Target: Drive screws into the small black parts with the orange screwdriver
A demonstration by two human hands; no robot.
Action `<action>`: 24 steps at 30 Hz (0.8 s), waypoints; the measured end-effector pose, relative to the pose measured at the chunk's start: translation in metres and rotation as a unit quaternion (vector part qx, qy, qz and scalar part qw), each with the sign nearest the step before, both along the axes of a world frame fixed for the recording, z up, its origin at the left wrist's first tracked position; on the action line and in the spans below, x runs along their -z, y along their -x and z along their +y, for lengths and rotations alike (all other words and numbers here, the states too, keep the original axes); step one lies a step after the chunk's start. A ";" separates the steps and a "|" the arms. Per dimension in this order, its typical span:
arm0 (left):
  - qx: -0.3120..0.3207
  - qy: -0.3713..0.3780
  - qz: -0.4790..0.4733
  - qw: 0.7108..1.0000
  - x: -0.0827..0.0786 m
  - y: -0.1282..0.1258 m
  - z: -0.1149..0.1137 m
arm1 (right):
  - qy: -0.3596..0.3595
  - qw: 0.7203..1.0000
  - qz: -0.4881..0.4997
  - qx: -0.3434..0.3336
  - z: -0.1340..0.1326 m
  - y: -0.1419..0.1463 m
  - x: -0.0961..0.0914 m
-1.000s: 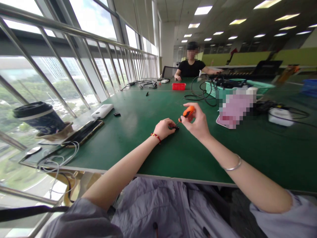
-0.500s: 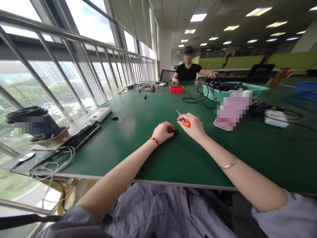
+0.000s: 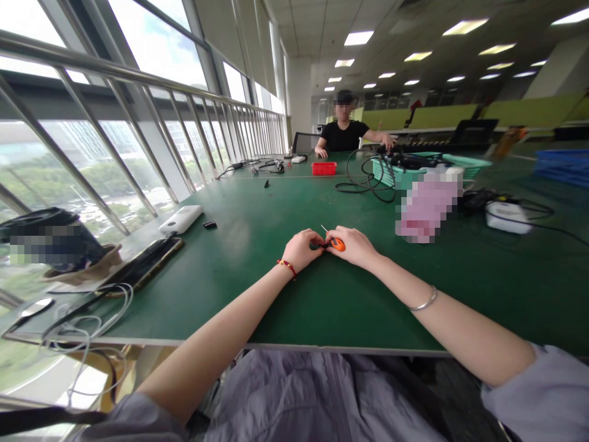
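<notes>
Both of my hands rest close together on the green table (image 3: 285,288). My right hand (image 3: 353,247) is closed around a small orange-handled screwdriver (image 3: 337,243), whose thin metal tip sticks up and away to the left. My left hand (image 3: 301,247) is curled over a small black part (image 3: 318,246), pinching it against the table just beside the screwdriver handle. The part is mostly hidden by my fingers.
A white power bank (image 3: 180,219), a small black piece (image 3: 210,224), a phone (image 3: 147,258) and a white cable (image 3: 87,319) lie at left. A coffee cup (image 3: 50,239) stands by the window rail. At right sit a pink item (image 3: 427,205), a white device (image 3: 506,216) and a green basket (image 3: 400,167). A person (image 3: 345,130) sits at the far end.
My right hand has lowered the screwdriver from raised above the part down to the table, turning its tip to point away. My left hand stays on the black part.
</notes>
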State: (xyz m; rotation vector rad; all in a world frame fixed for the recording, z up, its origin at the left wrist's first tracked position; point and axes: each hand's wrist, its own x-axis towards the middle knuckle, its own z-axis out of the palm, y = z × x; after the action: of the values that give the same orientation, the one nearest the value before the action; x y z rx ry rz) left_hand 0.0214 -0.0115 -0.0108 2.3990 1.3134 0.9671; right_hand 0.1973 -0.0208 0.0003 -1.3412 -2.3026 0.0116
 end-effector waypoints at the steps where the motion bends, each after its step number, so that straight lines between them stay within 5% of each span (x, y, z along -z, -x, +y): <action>1: 0.003 0.002 -0.001 1.000 0.000 0.000 0.000 | 0.000 1.000 -0.005 -0.001 0.000 0.000 0.000; 14: -0.006 0.066 -0.061 0.996 -0.002 0.001 -0.002 | 0.003 1.000 -0.024 -0.003 -0.005 0.002 -0.005; 24: -0.013 0.042 -0.067 0.997 -0.006 0.002 -0.002 | 0.001 1.000 0.011 0.017 -0.004 -0.002 -0.005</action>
State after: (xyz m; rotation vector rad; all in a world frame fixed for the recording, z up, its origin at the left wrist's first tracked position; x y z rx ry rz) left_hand 0.0193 -0.0137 -0.0051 2.2194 1.3129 1.0399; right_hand 0.1988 -0.0248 0.0049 -1.3733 -2.2625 0.0166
